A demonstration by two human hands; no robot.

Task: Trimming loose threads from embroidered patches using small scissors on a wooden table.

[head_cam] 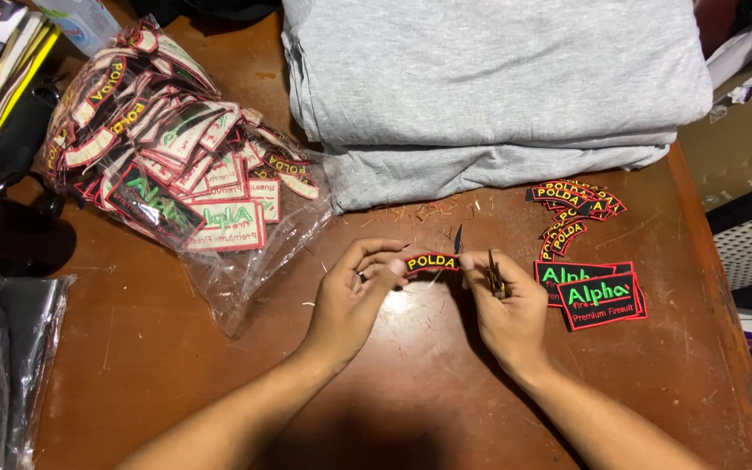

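Brown and scuffed, the wooden table [219,383] fills most of the head view, with short thread trimmings scattered over its middle; at the far edge lies a folded stack of grey cloth [489,78], and to the left of it a clear plastic bag [176,165] sprawls open, crammed with embroidered patches in black, red, cream and green; books and dark wrapped goods crowd the left margin. Near the table's centre the left hand [354,296] pinches one end of a small curved patch [432,262], black with a red border and yellow lettering, thumb and fingers closed narrowly on it, a ring showing on one finger; the right hand [502,300] grips the patch's other end with its fingertips and also holds small thread snips [494,277], whose dark blade tip sticks up just beside the patch; the patch hangs between both hands, just above the wood. To the right of the right hand lies a small pile of rectangular black patches [602,300] with green lettering and red edging, touching one another; beyond them, nearer the cloth, rests a loose heap of more curved patches [572,209], well apart from the bag.
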